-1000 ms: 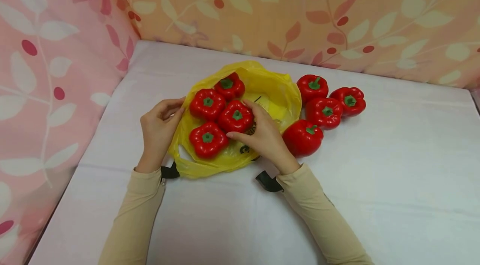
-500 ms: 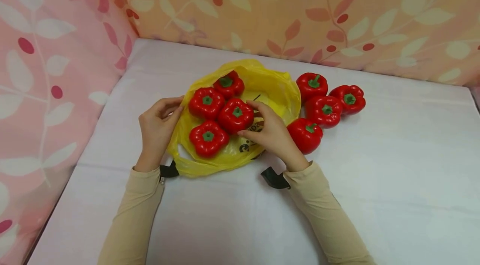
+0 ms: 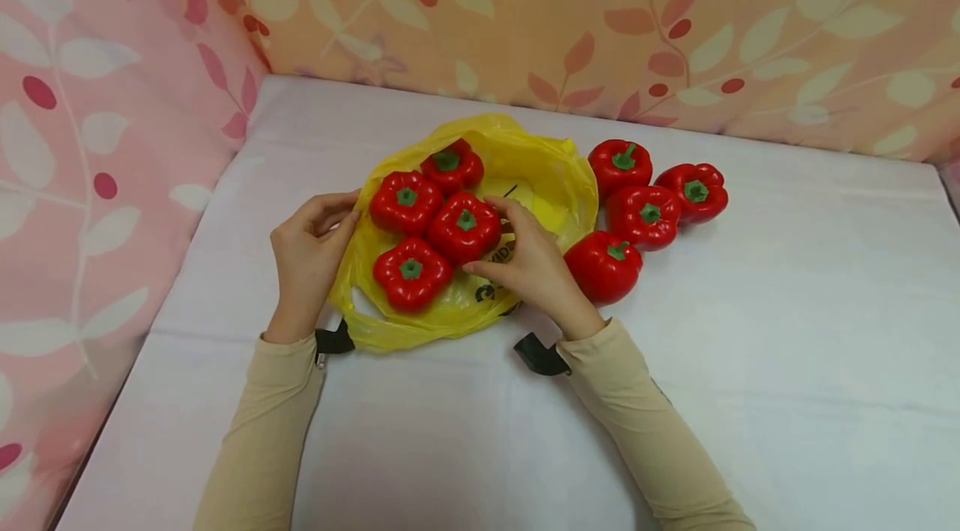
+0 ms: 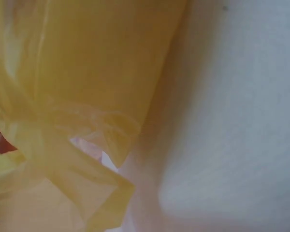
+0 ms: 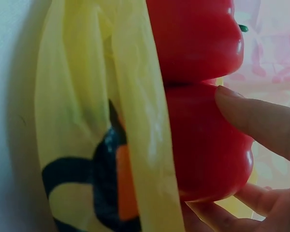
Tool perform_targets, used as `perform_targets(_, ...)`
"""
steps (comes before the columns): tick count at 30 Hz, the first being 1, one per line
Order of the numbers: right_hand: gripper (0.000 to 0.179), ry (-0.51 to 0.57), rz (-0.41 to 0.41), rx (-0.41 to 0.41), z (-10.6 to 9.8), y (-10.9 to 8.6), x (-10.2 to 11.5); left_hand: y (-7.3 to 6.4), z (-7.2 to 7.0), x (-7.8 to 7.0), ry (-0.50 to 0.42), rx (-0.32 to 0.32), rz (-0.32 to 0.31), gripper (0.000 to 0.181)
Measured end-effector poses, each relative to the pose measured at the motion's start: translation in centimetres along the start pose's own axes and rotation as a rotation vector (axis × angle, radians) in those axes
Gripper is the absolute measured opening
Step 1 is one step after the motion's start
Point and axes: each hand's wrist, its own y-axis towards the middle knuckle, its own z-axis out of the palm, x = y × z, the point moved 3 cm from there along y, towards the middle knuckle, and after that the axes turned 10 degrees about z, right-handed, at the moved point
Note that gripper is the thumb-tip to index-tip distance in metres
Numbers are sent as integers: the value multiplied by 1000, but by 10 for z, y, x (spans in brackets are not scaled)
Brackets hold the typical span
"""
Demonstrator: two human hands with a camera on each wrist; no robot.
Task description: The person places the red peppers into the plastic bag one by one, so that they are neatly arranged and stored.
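A red pepper (image 3: 465, 222), held in the curved, pepper-wide right grip (image 3: 536, 268), is seated among three other peppers (image 3: 412, 274) inside the yellow bag (image 3: 397, 335); its left rim is pinched by the left grip (image 3: 307, 264). Four loose peppers (image 3: 642, 217) are grouped beside the right rim, with wide surface (image 3: 817, 306) left rightward.

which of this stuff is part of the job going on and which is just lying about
Part of the job:
Yellow bag, held by its edge
Held pepper, red, in the bag
Three other peppers showing in the bag
Four loose peppers beside the bag, probably, being the same kind

Just there:
White cloth underneath
Leaf-patterned backdrop
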Motion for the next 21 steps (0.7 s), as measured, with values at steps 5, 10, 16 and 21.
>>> perform_targets(5,84,-4,33,9,0,0,0,1,0,-1,-4,4,-5,19)
perform_targets(10,87,-6,40,28,-1,0,-1,0,-1,-2,-15,1,-3,20)
perform_targets(16,86,-9,68,34,-3,-1,1,0,-1,-2,-14,2,6,20)
perform_targets(21,85,-8,65,23,-7,-3,5,1,-1,-2,-4,7,-4,20)
